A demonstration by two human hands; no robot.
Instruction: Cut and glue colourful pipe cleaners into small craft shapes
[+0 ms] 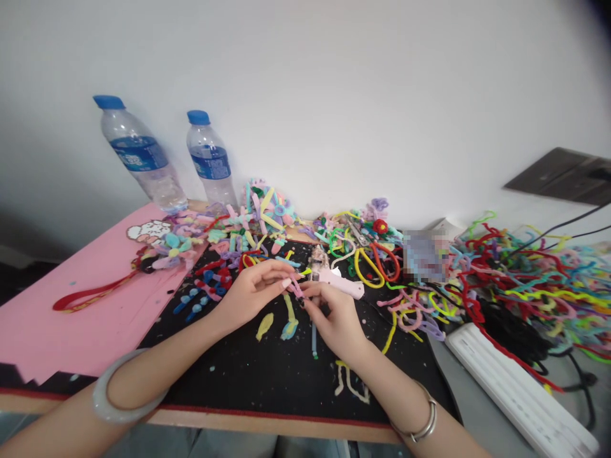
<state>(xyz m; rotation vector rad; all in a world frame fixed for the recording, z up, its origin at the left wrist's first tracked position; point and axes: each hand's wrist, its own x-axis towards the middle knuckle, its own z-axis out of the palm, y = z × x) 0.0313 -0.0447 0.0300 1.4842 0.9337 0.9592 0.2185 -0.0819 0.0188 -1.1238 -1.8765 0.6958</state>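
Note:
Over the middle of the black mat [229, 381], both hands meet at a small pink pipe cleaner piece [296, 288]. My left hand [255, 289] pinches it from the left between thumb and fingers. From the right, my right hand [337, 318] pinches its other end, fingers curled. Just behind them lies a pale pink glue gun [340, 284] with a crusted, dirty nozzle end. A yellow stem with a blue tip [289, 318] and a loose yellow leaf shape [265, 326] rest below my left hand. Yellow-white pipe cleaner bits [352, 381] lie nearer the front edge.
Two water bottles [210, 159] stand against the wall. A pink sheet [95, 305] with a red strap [95, 296] covers the left side. Orange-handled scissors [386, 262] lie behind. Tangled pipe cleaners [539, 267] and a white power strip [515, 388] occupy the right.

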